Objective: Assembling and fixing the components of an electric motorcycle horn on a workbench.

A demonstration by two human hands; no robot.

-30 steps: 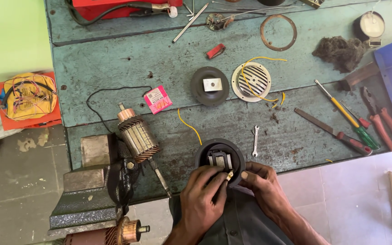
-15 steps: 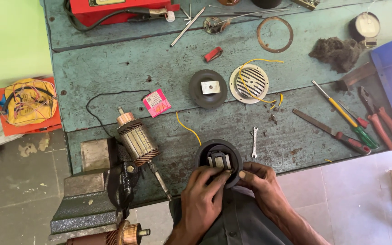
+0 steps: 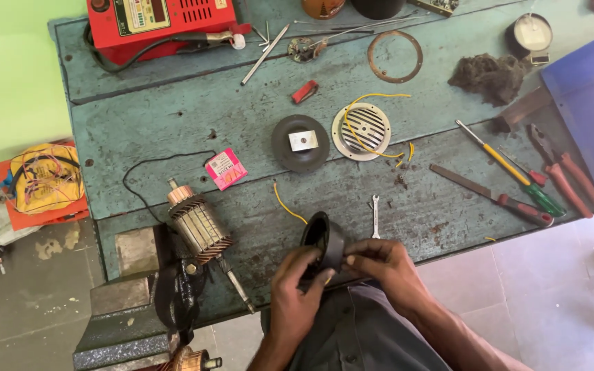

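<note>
Head view: left hand (image 3: 297,292) and right hand (image 3: 379,264) both grasp the round black plastic motor housing (image 3: 324,240), tilted on edge at the near rim of the worn teal wooden surface (image 3: 173,117). Fingers probably pinch a terminal; steady support from beneath seems wise.

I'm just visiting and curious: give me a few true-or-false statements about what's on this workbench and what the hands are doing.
1. Both hands, left hand and right hand, grip the black round housing. True.
2. The small spanner lies on the green bench, untouched. True.
3. The copper-wound armature is in the right hand. False: it lies on the bench, left of the hands.
4. The red-handled pliers lie beside the bench vise. False: they lie at the far right, by the screwdrivers.
</note>
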